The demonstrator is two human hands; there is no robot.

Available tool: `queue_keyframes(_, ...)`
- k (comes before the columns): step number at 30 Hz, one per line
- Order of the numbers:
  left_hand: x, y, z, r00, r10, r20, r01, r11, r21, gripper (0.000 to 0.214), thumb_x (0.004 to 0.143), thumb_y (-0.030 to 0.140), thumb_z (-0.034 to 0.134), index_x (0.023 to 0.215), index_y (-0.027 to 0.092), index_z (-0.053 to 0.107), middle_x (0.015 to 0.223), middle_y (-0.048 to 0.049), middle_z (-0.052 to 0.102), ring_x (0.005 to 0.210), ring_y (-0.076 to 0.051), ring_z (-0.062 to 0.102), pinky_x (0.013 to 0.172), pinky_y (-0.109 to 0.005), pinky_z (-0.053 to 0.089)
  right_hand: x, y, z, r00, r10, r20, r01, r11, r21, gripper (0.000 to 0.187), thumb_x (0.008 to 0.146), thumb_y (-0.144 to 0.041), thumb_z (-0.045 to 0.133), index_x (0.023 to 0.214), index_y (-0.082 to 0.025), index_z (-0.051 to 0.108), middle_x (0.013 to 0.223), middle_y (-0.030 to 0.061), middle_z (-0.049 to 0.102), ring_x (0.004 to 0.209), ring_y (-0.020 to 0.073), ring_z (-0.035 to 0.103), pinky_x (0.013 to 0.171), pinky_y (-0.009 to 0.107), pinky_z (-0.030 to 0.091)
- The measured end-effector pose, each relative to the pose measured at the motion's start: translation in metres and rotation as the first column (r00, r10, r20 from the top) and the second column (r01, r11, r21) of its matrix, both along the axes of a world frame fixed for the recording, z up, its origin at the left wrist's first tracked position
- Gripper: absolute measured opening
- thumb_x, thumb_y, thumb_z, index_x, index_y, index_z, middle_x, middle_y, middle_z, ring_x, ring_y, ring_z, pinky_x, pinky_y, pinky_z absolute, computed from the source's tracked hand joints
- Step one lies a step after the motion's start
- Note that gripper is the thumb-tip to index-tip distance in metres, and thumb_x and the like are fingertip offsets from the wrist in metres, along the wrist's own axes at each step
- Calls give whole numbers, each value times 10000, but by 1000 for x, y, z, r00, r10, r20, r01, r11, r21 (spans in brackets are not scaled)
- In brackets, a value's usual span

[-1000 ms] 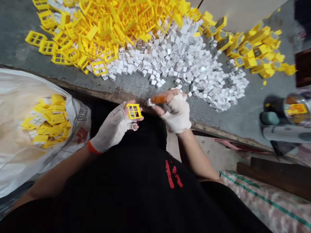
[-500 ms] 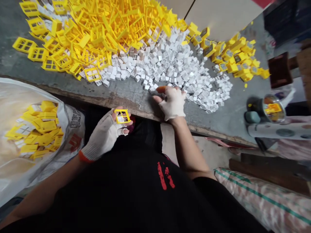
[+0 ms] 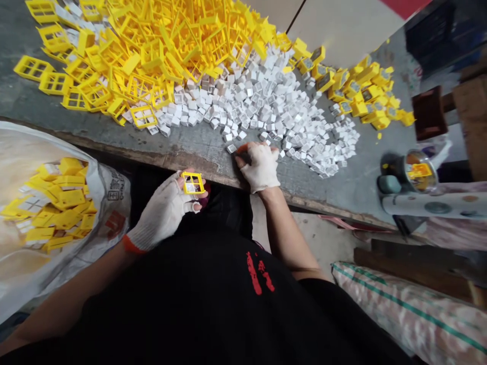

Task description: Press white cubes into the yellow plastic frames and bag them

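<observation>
My left hand (image 3: 167,210), in a white fingerless glove, pinches a small yellow four-pane frame (image 3: 192,183) over my lap, just off the table's front edge. My right hand (image 3: 259,165), gloved too, rests on the grey table (image 3: 198,144) with its fingers curled round an orange-handled tool that is mostly hidden. Its fingertips lie next to a loose white cube (image 3: 231,148) at the near edge of the heap of white cubes (image 3: 266,109).
A big pile of yellow frames (image 3: 152,50) covers the far left of the table. Filled yellow pieces (image 3: 353,86) lie at the far right. A white sack (image 3: 57,203) with finished yellow pieces stands at my left. A tin and a tube (image 3: 418,177) sit at the right.
My right hand went out from beside the frame to the white cubes, then drew back a little toward the table's edge. My left hand kept holding the yellow frame almost still.
</observation>
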State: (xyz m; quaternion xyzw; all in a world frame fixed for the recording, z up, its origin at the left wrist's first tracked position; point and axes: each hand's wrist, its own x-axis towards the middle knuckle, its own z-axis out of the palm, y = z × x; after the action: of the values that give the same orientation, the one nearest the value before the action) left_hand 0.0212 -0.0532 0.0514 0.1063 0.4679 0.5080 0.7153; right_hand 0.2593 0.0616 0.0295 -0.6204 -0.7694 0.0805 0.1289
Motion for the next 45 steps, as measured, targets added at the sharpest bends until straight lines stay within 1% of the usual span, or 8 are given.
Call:
queue_keyframes(5,5,1,5,1000,1,-13,-1,1000,-7,390,883,395,876,1189,232,698,1076,-80,779,877,-266,772,624,-309,549,14,-8,5,997,-49,-61,50,999,3,274,963,-318,619,1199,-261,746,1248,131,808,1241,389,652,1098,599,427)
queue_keyframes(13,10,1,8,999,-16,-36,17,999,32,372,906,423,857,1182,222,711,1094,-92,763,872,-256,747,614,-301,515,-16,8,2,997,5,78,-6,1000,5,241,1017,-451,669,1124,-254,757,1174,134,797,1237,401,614,1108,606,399)
queue_keyframes(21,9,-2,4,998,-39,47,36,997,74,322,931,391,859,1173,209,751,1118,-91,783,869,-238,752,601,-289,564,-13,-55,28,870,424,-252,-429,902,38,401,1075,-602,583,1127,-306,849,1141,67,844,1040,316,700,1077,538,464)
queue_keyframes(28,7,-2,-1,996,-42,81,36,996,77,271,916,337,886,1127,213,770,1058,-85,802,813,-214,742,613,-289,589,-23,-70,19,821,488,-296,-499,866,45,437,1108,-607,540,1100,-314,864,1287,57,845,1119,297,710,1032,503,490)
queue_keyframes(30,4,-1,-3,998,1,71,-3,999,36,278,927,360,871,1131,216,749,1048,-83,806,815,-226,762,603,-288,583,-18,-55,15,841,441,-314,-444,893,66,414,1101,-601,556,1154,-320,855,1351,67,823,1178,308,714,1042,511,499)
queue_keyframes(35,1,1,-2,994,97,42,-95,995,-43,254,980,360,791,1152,205,688,1061,-82,811,825,-250,802,592,-303,586,-17,11,10,997,5,-83,-6,1000,-12,271,1064,-390,619,1249,-266,773,1201,107,841,1161,351,727,1087,570,453)
queue_keyframes(40,1,4,2,995,97,29,-95,993,-69,187,998,322,757,1102,194,668,1040,-85,810,794,-241,793,577,-296,565,-37,41,10,993,15,121,-11,1000,-29,276,1033,-316,656,1285,-239,738,1229,136,827,1247,392,701,1103,583,412)
queue_keyframes(45,0,3,-3,997,30,74,-27,999,-32,186,1040,334,710,1145,180,707,1040,-99,809,797,-242,779,581,-304,571,-30,0,19,975,191,-113,-185,981,62,195,1017,-382,669,1126,-256,771,1036,74,822,1051,327,736,1033,527,474)
